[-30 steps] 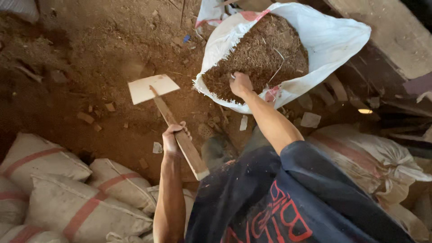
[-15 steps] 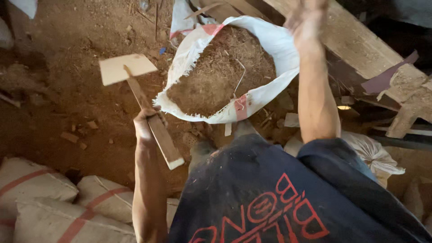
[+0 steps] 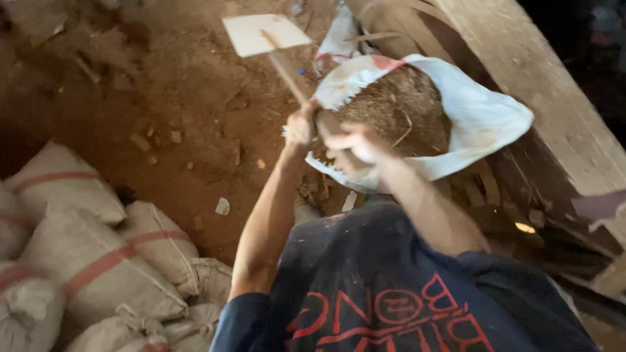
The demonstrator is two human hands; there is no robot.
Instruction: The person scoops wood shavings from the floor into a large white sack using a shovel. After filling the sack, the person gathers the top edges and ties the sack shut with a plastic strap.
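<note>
A pale cream blade is seen on the shovel [image 3: 264,34], with a light wooden handle. The open sack [image 3: 482,120] is white with a red patch, filled with brown material. Grey-beige sacks [image 3: 98,261] at near left are banded in red.

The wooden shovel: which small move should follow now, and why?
Probably close the right hand on the handle behind the left hand. The left hand already grips the wooden shovel, whose blade is raised beyond the open sack of brown material, while the right hand appears open beside it.
</note>
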